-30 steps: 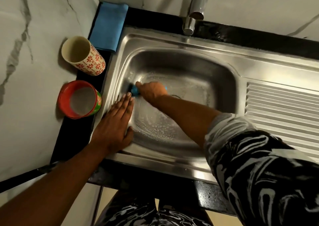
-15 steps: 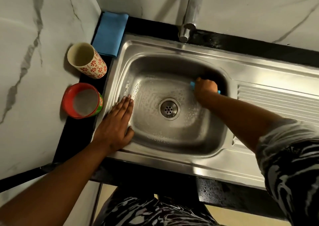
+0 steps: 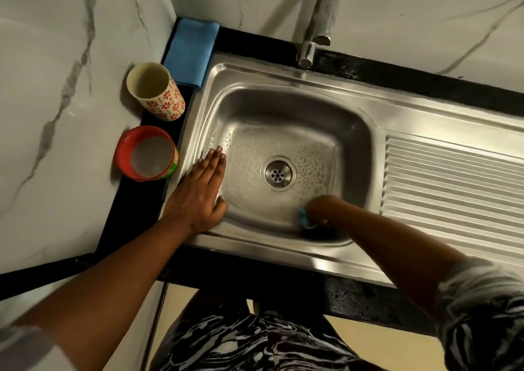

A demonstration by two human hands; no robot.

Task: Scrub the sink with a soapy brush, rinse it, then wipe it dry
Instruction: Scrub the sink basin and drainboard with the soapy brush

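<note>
Head view: the left hand (image 3: 202, 189) lies flat, fingers straight and together, on the left rim of the steel sink (image 3: 312, 260). The right hand (image 3: 320, 207) grips a blue brush (image 3: 304, 216) low in the basin's front right corner, near the drain (image 3: 278, 173); suds film the basin floor. On the black table (image 3: 133, 206) stand 2 cups (image 3: 154, 93) just beside a folded blue cloth (image 3: 190, 53).
</note>
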